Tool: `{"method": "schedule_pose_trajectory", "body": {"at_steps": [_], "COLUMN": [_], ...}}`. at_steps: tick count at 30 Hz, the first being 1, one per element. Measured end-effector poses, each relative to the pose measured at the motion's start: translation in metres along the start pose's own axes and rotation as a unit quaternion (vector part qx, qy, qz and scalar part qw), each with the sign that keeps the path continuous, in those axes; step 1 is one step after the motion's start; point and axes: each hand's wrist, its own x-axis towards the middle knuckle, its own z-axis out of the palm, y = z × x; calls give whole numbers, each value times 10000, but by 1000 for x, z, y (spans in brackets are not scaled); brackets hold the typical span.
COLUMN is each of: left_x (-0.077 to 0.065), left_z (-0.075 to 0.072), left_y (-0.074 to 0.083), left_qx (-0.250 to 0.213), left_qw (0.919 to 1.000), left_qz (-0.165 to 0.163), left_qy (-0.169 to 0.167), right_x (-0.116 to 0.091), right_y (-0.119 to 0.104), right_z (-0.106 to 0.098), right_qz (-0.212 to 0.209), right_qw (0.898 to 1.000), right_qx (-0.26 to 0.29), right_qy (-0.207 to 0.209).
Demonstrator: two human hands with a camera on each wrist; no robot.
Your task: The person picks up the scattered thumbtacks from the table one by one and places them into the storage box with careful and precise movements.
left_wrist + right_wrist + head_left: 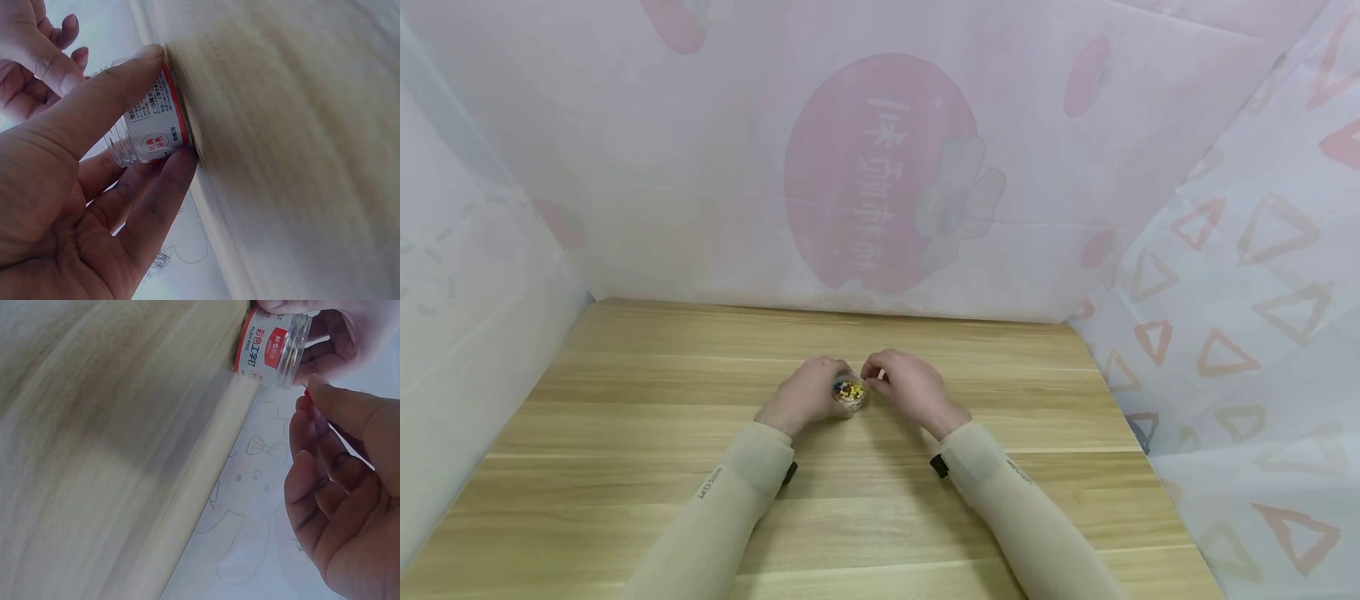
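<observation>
A small clear jar of push pins (849,392) stands uncapped on the table, with yellow, blue and other colours showing through its mouth. Its label reads "PUSH PINS" in the right wrist view. My left hand (811,390) grips the jar (155,125), thumb on one side and fingers on the other, low near the tabletop. Just right of the mouth is my right hand (910,385). Between its thumb and index finger it pinches a red push pin (307,392), whose metal point faces the jar rim.
The wooden table (865,533) has a light grain. A white printed sheet (700,167) hangs behind it, and similar sheets stand on the left and right. Both forearms in beige sleeves reach over the front of the table.
</observation>
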Motion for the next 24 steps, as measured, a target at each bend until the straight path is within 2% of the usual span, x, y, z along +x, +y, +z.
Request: {"method": "schedule_pose_trajectory", "body": {"at_steps": [6, 16, 20, 24], "left_x": [0, -1, -2, -7], "left_z": [0, 0, -3, -11], "left_y": [0, -1, 1, 3], "left_qx": [13, -82, -49, 123], "left_qw": [10000, 9999, 9999, 9996], "left_qz": [92, 35, 57, 56], "left_qy": [-6, -54, -85, -251], "right_x": [7, 11, 10, 8], "right_y": [-2, -2, 3, 11], "right_z": [4, 7, 3, -2], "right_qz": [11, 74, 191, 326], "right_qw": [10000, 9999, 9996, 9992], "right_qx": [-37, 5, 46, 49], "right_qy": [76, 130, 197, 233]}}
